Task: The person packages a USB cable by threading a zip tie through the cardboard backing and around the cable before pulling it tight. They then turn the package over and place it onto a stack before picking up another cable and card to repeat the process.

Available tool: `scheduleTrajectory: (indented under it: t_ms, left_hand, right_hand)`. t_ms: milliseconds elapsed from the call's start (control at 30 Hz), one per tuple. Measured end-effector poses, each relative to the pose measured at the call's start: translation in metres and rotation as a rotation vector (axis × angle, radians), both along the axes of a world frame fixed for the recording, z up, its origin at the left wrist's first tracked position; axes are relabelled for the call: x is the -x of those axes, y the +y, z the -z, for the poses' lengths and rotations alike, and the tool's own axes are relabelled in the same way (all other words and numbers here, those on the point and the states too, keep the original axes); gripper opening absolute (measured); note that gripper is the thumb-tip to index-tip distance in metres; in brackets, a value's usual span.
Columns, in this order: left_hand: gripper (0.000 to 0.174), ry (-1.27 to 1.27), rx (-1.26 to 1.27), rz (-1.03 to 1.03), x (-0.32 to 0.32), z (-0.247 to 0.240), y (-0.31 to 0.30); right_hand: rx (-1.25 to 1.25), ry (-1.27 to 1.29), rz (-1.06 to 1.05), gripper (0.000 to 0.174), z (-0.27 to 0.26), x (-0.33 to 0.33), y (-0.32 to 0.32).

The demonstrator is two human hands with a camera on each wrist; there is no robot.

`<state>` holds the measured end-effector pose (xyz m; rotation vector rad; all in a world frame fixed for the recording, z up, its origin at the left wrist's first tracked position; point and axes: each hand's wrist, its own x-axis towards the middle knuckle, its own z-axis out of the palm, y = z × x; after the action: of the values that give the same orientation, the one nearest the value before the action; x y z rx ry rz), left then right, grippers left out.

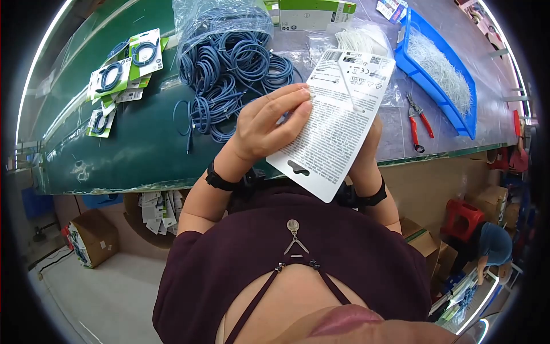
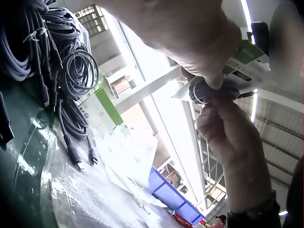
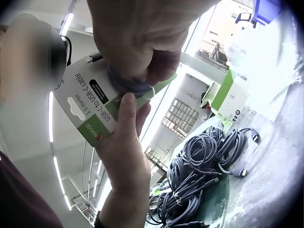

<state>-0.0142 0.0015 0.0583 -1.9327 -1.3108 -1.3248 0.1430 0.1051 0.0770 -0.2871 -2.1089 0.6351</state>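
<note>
A white printed card (image 1: 338, 120) is held back side up in front of the body, a thin white tie (image 1: 348, 86) lying across its back. The left hand (image 1: 274, 121) grips its left edge, with fingers on the back and thumb (image 3: 127, 107) on the front side. Beneath the card, the right hand (image 1: 369, 146) is partly hidden. The right wrist view shows the front of the card (image 3: 88, 102), a coiled blue cable (image 3: 126, 83) against it and a white tie loop (image 3: 152, 93); the right hand (image 3: 142, 38) pinches around the coil.
Loose coiled cables (image 1: 229, 63) lie by a clear bag at the table's back. Carded cables (image 1: 109, 77) lie at left. A blue tray (image 1: 438, 71) of white ties, red-handled pliers (image 1: 420, 123) and a green-white box (image 1: 312, 14) are also on the table (image 1: 137, 155).
</note>
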Motion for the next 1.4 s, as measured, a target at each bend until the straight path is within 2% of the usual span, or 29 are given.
scheduleTrajectory:
  t_ms: [133,233,500,1400]
  left_hand:
    - [0.031,-0.116,0.021,0.063,0.002,0.002,-0.001]
    - [0.027,-0.174,-0.023,0.063,0.001,0.004,0.001]
    - [0.026,-0.133,-0.028,0.038,-0.001,-0.001,0.0]
    - [0.026,-0.112,-0.031,0.019,-0.004,0.003,0.001]
  right_hand:
    - [-0.026,-0.017,0.001,0.024,-0.002,0.002,0.001]
    - [0.004,-0.001,-0.015,0.021,-0.005,0.0,0.001]
    - [-0.086,0.024,0.015,0.022,-0.007,-0.008,-0.001]
    - [-0.158,0.04,0.019,0.021,-0.004,-0.012,-0.004]
